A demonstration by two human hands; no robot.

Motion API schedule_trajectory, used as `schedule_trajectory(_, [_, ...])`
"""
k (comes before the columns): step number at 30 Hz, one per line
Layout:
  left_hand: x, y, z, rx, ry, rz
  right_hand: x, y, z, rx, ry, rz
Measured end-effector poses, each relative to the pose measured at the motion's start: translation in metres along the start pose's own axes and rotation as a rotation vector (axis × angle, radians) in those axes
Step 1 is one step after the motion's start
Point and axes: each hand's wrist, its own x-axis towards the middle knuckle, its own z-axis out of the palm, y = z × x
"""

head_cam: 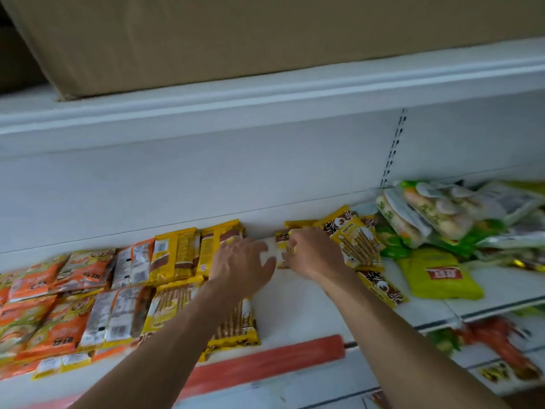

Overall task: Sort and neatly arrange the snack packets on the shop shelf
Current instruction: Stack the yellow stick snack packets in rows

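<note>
Packet, yellow-and-brown plastic, biscuit sticks (281, 255): lies on white metal shop shelf (295, 308), back centre, largely covered by both grips; print unreadable. Left grip (244, 261) holds its pale end between thumb and fingers. Right grip (312, 252) pinches the other end, fingertips curled. Orange snack packets (44, 290), cut off at left edge. Green bags (436, 273), blurred, heaped right.

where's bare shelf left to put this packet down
Bare shelf runs back to front between the yellow stick rows and the loose yellow packets, in front of the held packet. A smaller patch lies right of the green bag. Orange packets left and the green heap right are crowded.
</note>
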Motion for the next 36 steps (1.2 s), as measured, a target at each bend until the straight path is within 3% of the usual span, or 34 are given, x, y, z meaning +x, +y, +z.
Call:
schedule_trajectory(4, [0.015,0.053,0.019,-0.068,0.001,0.086,-0.04,0.062,0.001,0.025,0.084,-0.002])
schedule_trajectory(8, [0.036,0.104,0.039,-0.28,-0.031,0.164,-0.08,0.095,0.019,0.018,0.255,-0.044])
schedule_trajectory(12, [0.057,0.14,0.062,-0.287,-0.259,0.098,-0.098,0.111,0.044,0.007,0.139,-0.084])
schedule_trajectory(18, [0.067,0.184,0.08,-0.239,-0.207,-0.063,-0.097,0.124,0.047,0.146,0.16,-0.14])
schedule_trajectory(22, [0.063,0.185,0.077,-0.217,-0.182,-0.033,-0.1,0.128,0.039,0.23,0.151,-0.166])
schedule_trajectory(25, [0.062,0.177,0.06,-0.445,-0.169,-0.057,-0.094,0.136,0.024,0.27,0.097,-0.222])
schedule_trajectory(28, [0.05,0.164,0.04,-0.792,-0.102,-0.214,-0.093,0.138,0.007,0.388,0.062,-0.209])
schedule_trajectory(32, [0.026,0.128,0.021,-1.273,0.024,-0.459,-0.098,0.127,-0.02,0.675,0.029,-0.159])
schedule_trajectory(36, [0.0,0.078,0.006,-1.551,0.115,-0.483,-0.089,0.103,-0.04,1.104,0.013,-0.099])
